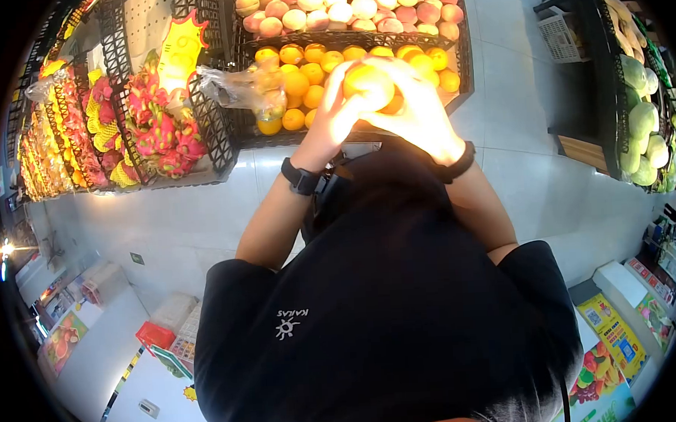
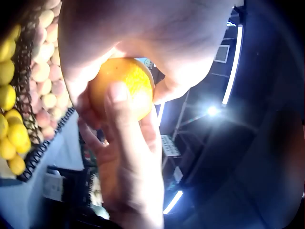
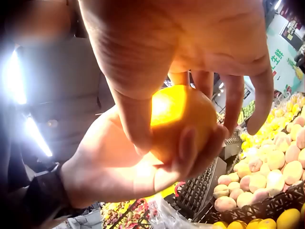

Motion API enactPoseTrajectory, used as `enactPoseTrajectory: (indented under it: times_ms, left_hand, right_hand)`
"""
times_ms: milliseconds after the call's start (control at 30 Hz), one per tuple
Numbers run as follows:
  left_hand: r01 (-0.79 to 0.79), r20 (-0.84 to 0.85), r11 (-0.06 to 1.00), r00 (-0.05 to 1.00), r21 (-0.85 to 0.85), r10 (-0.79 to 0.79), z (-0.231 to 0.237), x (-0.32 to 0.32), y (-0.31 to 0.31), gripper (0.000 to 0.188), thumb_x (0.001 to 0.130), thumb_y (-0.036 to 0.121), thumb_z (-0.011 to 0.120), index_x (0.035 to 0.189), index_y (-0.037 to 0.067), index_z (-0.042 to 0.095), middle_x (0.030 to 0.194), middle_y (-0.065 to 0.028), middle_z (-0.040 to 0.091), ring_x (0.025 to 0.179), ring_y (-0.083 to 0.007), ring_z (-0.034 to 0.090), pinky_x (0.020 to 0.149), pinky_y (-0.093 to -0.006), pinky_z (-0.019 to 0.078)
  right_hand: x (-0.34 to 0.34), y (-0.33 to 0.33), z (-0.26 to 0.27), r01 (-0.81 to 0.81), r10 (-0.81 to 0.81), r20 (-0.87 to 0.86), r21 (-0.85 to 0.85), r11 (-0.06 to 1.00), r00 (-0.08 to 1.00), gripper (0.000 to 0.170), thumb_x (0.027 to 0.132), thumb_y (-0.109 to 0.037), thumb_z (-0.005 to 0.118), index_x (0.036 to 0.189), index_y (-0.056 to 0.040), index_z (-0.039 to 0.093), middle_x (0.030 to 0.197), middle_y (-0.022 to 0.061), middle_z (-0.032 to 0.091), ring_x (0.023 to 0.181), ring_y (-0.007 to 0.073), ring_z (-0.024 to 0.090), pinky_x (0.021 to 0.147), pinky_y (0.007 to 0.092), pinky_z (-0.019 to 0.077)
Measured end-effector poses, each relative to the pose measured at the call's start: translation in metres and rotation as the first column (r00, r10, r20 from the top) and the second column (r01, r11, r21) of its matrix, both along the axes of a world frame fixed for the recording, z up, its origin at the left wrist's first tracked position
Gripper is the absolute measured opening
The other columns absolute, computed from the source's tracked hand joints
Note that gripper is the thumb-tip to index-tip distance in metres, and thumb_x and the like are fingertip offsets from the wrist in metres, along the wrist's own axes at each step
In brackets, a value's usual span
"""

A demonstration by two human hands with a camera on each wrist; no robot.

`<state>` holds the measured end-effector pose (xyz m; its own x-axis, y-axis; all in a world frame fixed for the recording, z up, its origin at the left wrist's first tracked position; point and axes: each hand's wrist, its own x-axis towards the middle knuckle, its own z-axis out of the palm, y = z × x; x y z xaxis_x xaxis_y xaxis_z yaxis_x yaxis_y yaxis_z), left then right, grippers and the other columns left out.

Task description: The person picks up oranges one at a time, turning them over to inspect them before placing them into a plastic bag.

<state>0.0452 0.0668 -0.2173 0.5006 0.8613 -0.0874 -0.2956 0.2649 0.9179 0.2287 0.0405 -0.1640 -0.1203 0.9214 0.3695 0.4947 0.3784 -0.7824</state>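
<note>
Both hands hold one orange (image 1: 369,87) above the crate of oranges. From the left, my left hand (image 1: 332,115) wraps round it; in the right wrist view the left fingers curl up the fruit's near side. My right hand (image 1: 423,113) grips the other side, its thumb lying along the peel in the left wrist view. Its outer fingers spread away from the fruit in the right wrist view. Strong light washes out parts of both hands. Close beside the left hand, a clear plastic bag (image 1: 231,87) lies over the left end of the loose oranges (image 1: 295,82).
Behind the oranges is a black crate of peaches (image 1: 363,8). Dragon fruit (image 1: 165,135) fills a crate on the left, with a yellow price sign (image 1: 182,52) above it. A dark stand with green melons (image 1: 642,126) is at the right, across the tiled floor (image 1: 502,91).
</note>
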Motion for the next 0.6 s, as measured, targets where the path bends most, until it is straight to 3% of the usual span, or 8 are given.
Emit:
enactPoseTrajectory:
  times_ms: [100, 133, 200, 233, 300, 333, 400, 600]
  left_hand:
    - [0.124, -0.148, 0.949, 0.974, -0.290, -0.173, -0.036, -0.003, 0.016, 0.054, 0.108, 0.016, 0.057, 0.159, 0.011, 0.039, 0.151, -0.0099, 0.050, 0.135, -0.0215, 0.056, 0.111, -0.0384, 0.0518]
    - [0.163, 0.053, 0.901, 0.986, -0.401, -0.155, -0.071, -0.008, 0.019, 0.052, 0.110, 0.021, 0.057, 0.159, 0.013, 0.041, 0.153, -0.0100, 0.049, 0.135, -0.0218, 0.057, 0.109, -0.0390, 0.0529]
    - [-0.008, -0.301, 0.955, 0.950, -0.297, -0.086, -0.149, -0.025, 0.023, 0.051, 0.105, 0.024, 0.064, 0.151, 0.008, 0.047, 0.151, -0.0144, 0.053, 0.127, -0.0308, 0.063, 0.105, -0.0414, 0.0539]
    - [-0.022, -0.313, 0.956, 0.947, -0.294, -0.075, -0.191, -0.041, 0.025, 0.051, 0.105, 0.024, 0.064, 0.151, 0.008, 0.047, 0.151, -0.0144, 0.053, 0.127, -0.0308, 0.063, 0.105, -0.0414, 0.0539]
    - [0.066, -0.847, 0.986, 0.523, 0.154, 0.097, -0.247, -0.069, 0.020, 0.056, 0.097, 0.025, 0.071, 0.147, 0.008, 0.051, 0.147, -0.0193, 0.054, 0.127, -0.0391, 0.060, 0.106, -0.0492, 0.0515]
    - [0.051, -0.855, 0.988, 0.510, 0.145, 0.099, -0.250, -0.072, 0.014, 0.056, 0.097, 0.025, 0.071, 0.147, 0.008, 0.051, 0.147, -0.0193, 0.054, 0.127, -0.0391, 0.060, 0.106, -0.0492, 0.0515]
    - [0.099, -0.954, 0.959, 0.171, 0.267, 0.248, -0.254, -0.072, 0.002, 0.060, 0.091, 0.028, 0.074, 0.144, 0.007, 0.054, 0.135, -0.0227, 0.061, 0.128, -0.0401, 0.057, 0.108, -0.0465, 0.0494]
    - [0.184, -0.986, 0.977, -0.109, 0.103, 0.124, -0.235, -0.046, 0.002, 0.057, 0.087, 0.015, 0.077, 0.138, 0.010, 0.052, 0.132, -0.0180, 0.062, 0.129, -0.0429, 0.054, 0.106, -0.0514, 0.0511]
  right_hand:
    - [0.013, 0.014, -0.065, -0.037, 0.034, -0.021, -0.147, 0.988, 0.999, 0.061, 0.070, -0.018, 0.087, 0.125, -0.0073, 0.064, 0.119, 0.0149, 0.069, 0.112, 0.0379, 0.067, 0.096, 0.0434, 0.0557]
    - [0.016, 0.010, -0.088, 0.028, -0.032, -0.013, -0.228, 0.973, 0.999, 0.062, 0.070, -0.017, 0.087, 0.126, -0.0075, 0.063, 0.121, 0.0164, 0.067, 0.114, 0.0393, 0.065, 0.097, 0.0444, 0.0550]
    - [0.027, 0.005, -0.135, 0.077, -0.084, -0.009, -0.306, 0.949, 0.996, 0.063, 0.070, -0.017, 0.086, 0.127, -0.0077, 0.062, 0.122, 0.0180, 0.065, 0.116, 0.0408, 0.064, 0.099, 0.0454, 0.0544]
    - [0.037, 0.004, -0.163, 0.212, -0.187, 0.104, -0.338, 0.917, 0.977, 0.063, 0.070, -0.016, 0.084, 0.128, -0.0082, 0.061, 0.125, 0.0195, 0.062, 0.118, 0.0422, 0.062, 0.100, 0.0466, 0.0534]
    - [0.064, 0.001, -0.221, 0.379, -0.314, 0.235, -0.325, 0.867, 0.920, 0.065, 0.071, -0.014, 0.081, 0.132, -0.0097, 0.058, 0.128, 0.0220, 0.056, 0.121, 0.0453, 0.058, 0.104, 0.0496, 0.0507]
    - [0.077, -0.001, -0.243, 0.445, -0.370, 0.279, -0.291, 0.847, 0.886, 0.063, 0.072, -0.015, 0.081, 0.131, -0.0097, 0.059, 0.128, 0.0210, 0.057, 0.121, 0.0441, 0.058, 0.103, 0.0493, 0.0518]
    - [0.098, -0.005, -0.258, 0.481, -0.398, 0.298, -0.304, 0.822, 0.868, 0.061, 0.073, -0.014, 0.082, 0.130, -0.0097, 0.060, 0.128, 0.0186, 0.058, 0.119, 0.0429, 0.060, 0.100, 0.0482, 0.0532]
    - [0.102, -0.002, -0.261, 0.362, -0.293, 0.258, -0.280, 0.889, 0.920, 0.061, 0.073, -0.010, 0.083, 0.130, -0.0111, 0.062, 0.131, 0.0156, 0.060, 0.119, 0.0419, 0.061, 0.102, 0.0476, 0.0522]
